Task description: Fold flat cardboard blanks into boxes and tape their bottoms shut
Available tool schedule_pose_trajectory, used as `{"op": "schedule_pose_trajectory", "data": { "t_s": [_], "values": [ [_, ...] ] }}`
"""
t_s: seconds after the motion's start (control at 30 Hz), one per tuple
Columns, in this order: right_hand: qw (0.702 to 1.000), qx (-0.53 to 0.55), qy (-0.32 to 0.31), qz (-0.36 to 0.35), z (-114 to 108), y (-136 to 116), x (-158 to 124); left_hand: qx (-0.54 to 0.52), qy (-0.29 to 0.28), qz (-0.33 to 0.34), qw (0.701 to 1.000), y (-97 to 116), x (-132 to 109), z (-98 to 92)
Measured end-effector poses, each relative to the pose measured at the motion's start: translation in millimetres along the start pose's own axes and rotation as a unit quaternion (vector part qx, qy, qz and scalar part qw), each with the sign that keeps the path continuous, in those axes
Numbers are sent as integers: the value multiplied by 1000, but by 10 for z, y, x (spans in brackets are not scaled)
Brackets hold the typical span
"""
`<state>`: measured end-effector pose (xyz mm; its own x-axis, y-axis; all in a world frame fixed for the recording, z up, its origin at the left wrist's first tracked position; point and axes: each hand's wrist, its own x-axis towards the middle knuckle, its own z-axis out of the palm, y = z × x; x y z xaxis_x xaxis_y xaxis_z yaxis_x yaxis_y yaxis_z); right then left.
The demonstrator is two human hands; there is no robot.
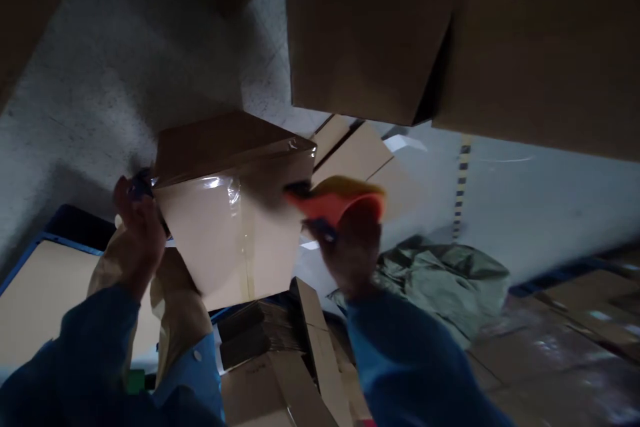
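My left hand is closed on the left upper corner of the box, fingers curled over its edge. A small bluish item shows at the fingertips; I cannot tell what it is.

My right hand is closed around the handle of the dispenser. The dispenser is orange-red and blurred. Its front end touches the right side of the box, just below the upper edge.

The box is plain brown cardboard. It is held off the ground between my two hands, in the middle of the view, and tilted so that one corner points down. Clear tape runs down the centre of the lit face and wraps over the upper edge, where it shines.

Both my forearms are in blue sleeves.

Surroundings:
- Flat cartons lie in a stack directly below the box, well apart from it.
- A green sack lies crumpled to the right of my right hand, on the floor.
- Large cartons fill the upper right of the view, above the box and not touching it.
- A board with a blue edge lies at the lower left, behind my left arm.
- A yellow-and-black striped line runs across the floor beyond the sack.
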<state>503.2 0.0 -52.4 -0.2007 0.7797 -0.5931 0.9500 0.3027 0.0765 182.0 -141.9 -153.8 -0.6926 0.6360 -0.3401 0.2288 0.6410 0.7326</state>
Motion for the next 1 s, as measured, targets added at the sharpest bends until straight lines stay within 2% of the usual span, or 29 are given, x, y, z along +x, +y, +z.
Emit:
{"op": "schedule_pose_trajectory", "data": {
  "t_s": [0.07,0.17,0.27,0.33,0.43,0.53,0.6,0.7,0.8,0.9,1.0],
  "values": [
    [994,24,-50,-96,131,-327,-306,50,1,93,994,151,-187,-81],
    [981,57,-57,-178,270,-705,-491,122,-74,169,975,206,-262,-102],
    [974,91,-36,-203,168,-711,-440,171,-131,188,958,132,-130,-68],
    [977,105,1,-183,11,-600,-286,173,-151,199,953,90,-16,-42],
    [985,81,55,-139,-136,-493,125,159,-163,215,950,89,109,-10],
    [982,59,42,-176,-88,-476,587,204,-170,235,935,153,161,-2],
    [973,71,54,-212,-13,-458,806,248,-184,248,918,218,169,-1],
    [964,96,83,-234,59,-412,986,277,-217,257,900,326,186,31],
    [967,95,83,-224,75,-443,1109,282,-242,253,893,404,251,92],
    [976,77,81,-188,81,-579,1215,269,-258,242,896,426,347,126],
    [976,80,91,-180,94,-695,1240,224,-257,228,912,397,411,94]
  ]
}}
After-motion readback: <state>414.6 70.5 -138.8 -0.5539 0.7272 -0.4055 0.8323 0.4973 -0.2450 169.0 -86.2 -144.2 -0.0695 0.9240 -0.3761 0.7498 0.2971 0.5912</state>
